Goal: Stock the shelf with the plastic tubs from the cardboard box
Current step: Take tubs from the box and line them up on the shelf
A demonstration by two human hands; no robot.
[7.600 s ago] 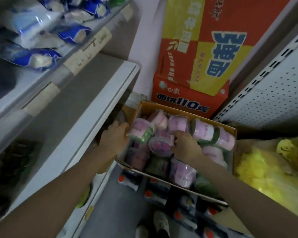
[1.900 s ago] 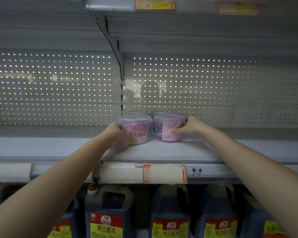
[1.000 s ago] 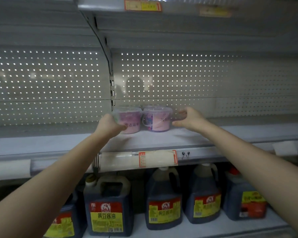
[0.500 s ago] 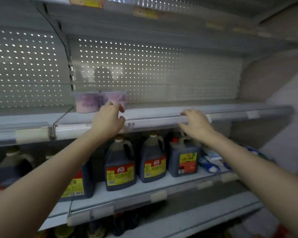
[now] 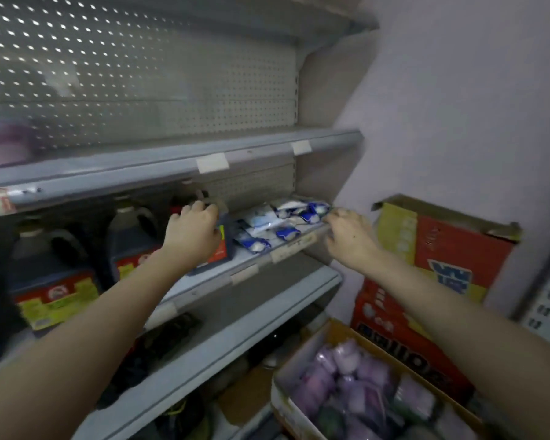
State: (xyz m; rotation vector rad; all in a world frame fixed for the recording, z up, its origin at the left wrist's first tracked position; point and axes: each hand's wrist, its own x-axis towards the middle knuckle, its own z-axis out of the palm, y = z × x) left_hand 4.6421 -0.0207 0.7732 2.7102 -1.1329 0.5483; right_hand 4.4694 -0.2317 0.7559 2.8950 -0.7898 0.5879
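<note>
The open cardboard box (image 5: 302,363) sits at the lower right, filled with several pink and purple plastic tubs (image 5: 359,385). A blurred pink tub (image 5: 4,144) stands on the grey shelf (image 5: 146,168) at the far left. My left hand (image 5: 192,233) hangs in the air in front of the jug shelf, fingers loosely curled, holding nothing. My right hand (image 5: 351,238) hovers near the end of that lower shelf, fingers loosely bent, also holding nothing. Both hands are well above the box.
Dark soy sauce jugs (image 5: 51,271) line the shelf below the tubs' shelf. Blue and white packets (image 5: 280,223) lie at its right end. A tall red and yellow carton (image 5: 432,281) stands against the wall behind the box. Lower shelves hold dark items.
The view has swung right and down, away from the two placed tubs toward the box. Both hands have dropped from the tub shelf's edge to the level of the jug shelf.
</note>
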